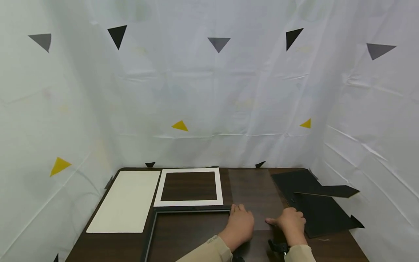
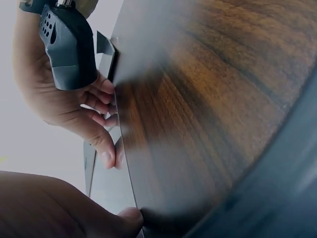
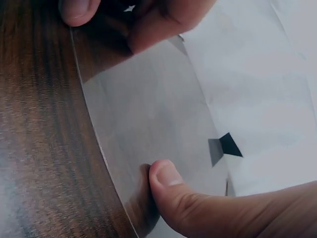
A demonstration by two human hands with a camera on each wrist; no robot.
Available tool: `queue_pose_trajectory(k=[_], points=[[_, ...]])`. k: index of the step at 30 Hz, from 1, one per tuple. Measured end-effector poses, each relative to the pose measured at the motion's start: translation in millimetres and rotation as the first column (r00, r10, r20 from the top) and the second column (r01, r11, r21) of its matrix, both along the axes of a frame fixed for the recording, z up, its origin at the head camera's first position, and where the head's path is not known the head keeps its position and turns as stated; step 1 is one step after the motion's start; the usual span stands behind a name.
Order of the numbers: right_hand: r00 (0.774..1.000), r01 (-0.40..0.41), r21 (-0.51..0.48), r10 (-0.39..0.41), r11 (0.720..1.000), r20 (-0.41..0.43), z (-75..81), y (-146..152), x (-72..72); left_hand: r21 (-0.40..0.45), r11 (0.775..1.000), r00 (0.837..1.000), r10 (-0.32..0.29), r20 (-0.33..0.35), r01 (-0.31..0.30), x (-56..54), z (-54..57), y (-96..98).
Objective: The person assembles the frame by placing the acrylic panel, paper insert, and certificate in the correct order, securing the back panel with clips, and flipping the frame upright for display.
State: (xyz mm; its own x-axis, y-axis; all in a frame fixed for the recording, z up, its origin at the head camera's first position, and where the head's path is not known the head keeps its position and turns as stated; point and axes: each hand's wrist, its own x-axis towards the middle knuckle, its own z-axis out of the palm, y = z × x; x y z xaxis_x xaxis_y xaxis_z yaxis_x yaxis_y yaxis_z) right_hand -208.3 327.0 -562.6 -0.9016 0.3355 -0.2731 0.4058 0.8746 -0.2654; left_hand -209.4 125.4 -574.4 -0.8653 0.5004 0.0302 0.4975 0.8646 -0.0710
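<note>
A thin clear sheet [image 1: 255, 191] lies at the back of the table, right of the black frame [image 1: 193, 208]. My left hand [image 1: 238, 223] is at the sheet's left side, fingertips right by the frame's far corner. In the left wrist view its thumb [image 2: 131, 218] touches the sheet's edge. My right hand [image 1: 290, 222] is at the sheet's right side, thumb stretched out toward the left hand. The right thumb [image 3: 168, 178] is over the glossy surface near the edge, its reflection beside it. The other fingers of the right hand are partly hidden there.
A cream board [image 1: 124, 202] lies at the left, and a white mat border [image 1: 190, 203] with a rectangular opening behind the frame. A black backing board [image 1: 314, 214] with a raised stand leg [image 1: 330, 191] lies at the right. White curtains [image 1: 216, 102] surround the table.
</note>
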Motion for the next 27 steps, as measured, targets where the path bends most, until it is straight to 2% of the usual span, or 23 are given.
queue_pose_trajectory(k=[4,7,11,13,19,24,27], points=[[1.000,0.011,-0.048,-0.012,0.999,-0.013,-0.7,0.4,-3.2,-0.003,1.000,1.000,0.007,-0.014,-0.007,-2.8,3.1,-4.8],[0.995,0.098,-0.118,-0.098,0.988,0.007,-1.9,0.8,-4.0,-0.025,1.000,1.000,0.001,-0.017,-0.001,-1.9,5.8,-5.7],[0.977,0.213,-0.180,-0.212,0.960,0.023,-3.9,-3.9,-3.4,-0.062,0.998,1.000,-0.004,-0.005,0.004,2.2,7.5,-3.6],[0.975,0.218,-0.173,-0.220,0.960,0.011,-3.7,-7.3,-2.0,-0.076,0.997,1.000,-0.013,0.016,0.014,5.8,8.4,-2.8],[0.974,0.225,-0.102,-0.225,0.969,0.009,-3.4,-10.8,18.1,-0.071,0.991,0.991,-0.112,0.075,0.118,24.6,5.0,-1.6],[0.973,0.232,-0.047,-0.232,0.971,0.012,-4.6,-11.1,38.4,-0.098,0.970,0.975,-0.220,0.045,0.223,35.4,4.4,-7.3],[0.973,0.232,-0.022,-0.231,0.973,0.025,-4.3,-8.3,47.1,-0.094,0.962,0.965,-0.249,0.081,0.256,39.4,8.0,-7.5]])
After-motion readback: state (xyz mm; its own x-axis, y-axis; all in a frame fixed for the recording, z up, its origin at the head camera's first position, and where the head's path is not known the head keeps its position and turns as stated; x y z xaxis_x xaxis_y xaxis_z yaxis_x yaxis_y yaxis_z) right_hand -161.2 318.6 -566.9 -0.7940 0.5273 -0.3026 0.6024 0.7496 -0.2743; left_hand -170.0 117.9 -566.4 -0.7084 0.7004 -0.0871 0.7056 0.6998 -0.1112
